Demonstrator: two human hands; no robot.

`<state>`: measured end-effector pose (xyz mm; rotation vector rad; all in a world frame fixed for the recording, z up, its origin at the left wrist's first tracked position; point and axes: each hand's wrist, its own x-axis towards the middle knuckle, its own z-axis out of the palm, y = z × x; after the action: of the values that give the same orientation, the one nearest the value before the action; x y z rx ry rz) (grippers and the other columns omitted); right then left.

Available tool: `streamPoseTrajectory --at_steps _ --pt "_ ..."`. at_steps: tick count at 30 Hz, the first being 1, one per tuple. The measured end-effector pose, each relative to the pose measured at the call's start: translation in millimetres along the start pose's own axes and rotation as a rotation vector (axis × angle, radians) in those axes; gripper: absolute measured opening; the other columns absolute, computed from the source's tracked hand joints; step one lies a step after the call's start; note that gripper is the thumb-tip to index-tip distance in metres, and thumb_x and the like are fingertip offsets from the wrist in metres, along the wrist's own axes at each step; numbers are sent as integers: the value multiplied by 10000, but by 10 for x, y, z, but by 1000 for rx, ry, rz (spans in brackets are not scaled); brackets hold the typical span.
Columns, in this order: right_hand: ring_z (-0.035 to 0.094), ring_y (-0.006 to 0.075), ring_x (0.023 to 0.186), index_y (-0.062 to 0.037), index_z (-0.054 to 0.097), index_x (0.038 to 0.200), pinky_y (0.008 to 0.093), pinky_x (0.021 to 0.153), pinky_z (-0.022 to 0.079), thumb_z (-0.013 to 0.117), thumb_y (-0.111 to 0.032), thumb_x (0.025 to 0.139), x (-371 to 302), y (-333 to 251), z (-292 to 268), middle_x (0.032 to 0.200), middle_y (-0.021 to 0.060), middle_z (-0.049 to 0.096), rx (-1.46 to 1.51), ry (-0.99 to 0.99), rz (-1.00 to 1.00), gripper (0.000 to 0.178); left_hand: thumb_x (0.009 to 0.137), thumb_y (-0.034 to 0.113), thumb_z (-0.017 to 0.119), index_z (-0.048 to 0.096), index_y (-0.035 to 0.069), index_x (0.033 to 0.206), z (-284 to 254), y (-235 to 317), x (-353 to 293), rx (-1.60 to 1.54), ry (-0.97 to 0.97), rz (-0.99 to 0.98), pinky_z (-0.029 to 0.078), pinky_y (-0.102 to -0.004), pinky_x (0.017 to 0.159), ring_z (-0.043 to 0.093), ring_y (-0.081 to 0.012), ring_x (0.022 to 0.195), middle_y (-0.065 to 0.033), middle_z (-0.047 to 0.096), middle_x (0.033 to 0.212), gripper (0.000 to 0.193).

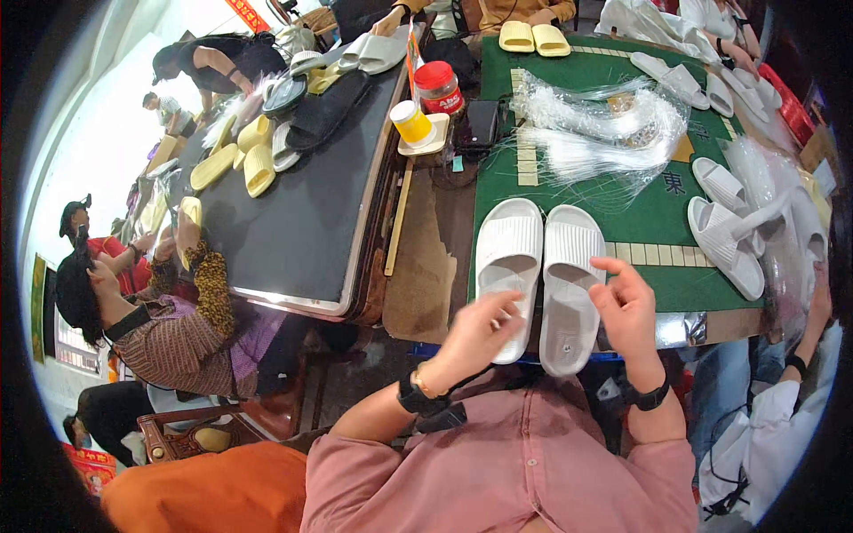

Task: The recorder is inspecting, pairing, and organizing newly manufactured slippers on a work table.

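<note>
Two white slide slippers lie side by side at the near edge of the green-topped table, toes pointing away from me. My left hand hovers over the heel half of the left slipper, its fingers loosely bent and slightly blurred, thumb apart. Beside the outer edge of the right slipper is my right hand, with thumb and forefinger spread and the other fingers curled. Neither hand grips anything that I can see. Whether the fingertips touch the slippers, I cannot tell.
A heap of clear plastic strands lies beyond the slippers. More white slippers are at the right, near another person's hand. On the left, a dark table bears yellow slippers, with people around it. A red-lidded jar stands between the tables.
</note>
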<state>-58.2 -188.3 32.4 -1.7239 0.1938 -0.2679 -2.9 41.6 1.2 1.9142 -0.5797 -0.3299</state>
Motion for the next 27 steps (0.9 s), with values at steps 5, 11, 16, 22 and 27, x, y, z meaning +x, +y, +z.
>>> streamPoseTrajectory --at_steps 5,11,16,22,27 --pt "370 17 534 -26 641 1087 204 498 304 656 -76 856 -198 -185 405 589 -72 439 180 -144 -130 237 874 30 588 614 -13 1067 496 123 -17 -294 -245 22 511 -304 719 623 -144 804 -98 669 905 199" --pt "401 57 597 9 508 1271 216 581 378 614 -131 855 -143 -230 453 709 -35 494 200 -260 -274 452 890 0 542 631 -11 1030 493 121 -92 -368 -197 59 508 -312 795 625 -157 896 -89 673 926 166" --pt "535 277 580 -17 535 1256 366 620 473 676 -235 848 -120 -129 383 707 77 594 -147 65 -402 483 944 36 519 656 -22 995 194 177 24 -643 -121 -288 481 -230 679 603 -98 773 -61 658 886 158" --pt "634 393 664 -50 631 900 481 608 500 607 -254 870 -349 245 181 680 171 638 -683 -361 -48 207 986 148 523 649 -29 1030 -254 111 107 -764 153 -199 477 -228 614 592 -108 673 -69 656 842 222" --pt "614 337 664 -63 597 788 429 571 501 616 -135 852 -449 274 27 745 129 606 -668 -62 -264 98 986 163 518 666 -19 967 -516 105 91 -612 168 -254 406 -189 497 527 -63 570 -55 642 774 236"
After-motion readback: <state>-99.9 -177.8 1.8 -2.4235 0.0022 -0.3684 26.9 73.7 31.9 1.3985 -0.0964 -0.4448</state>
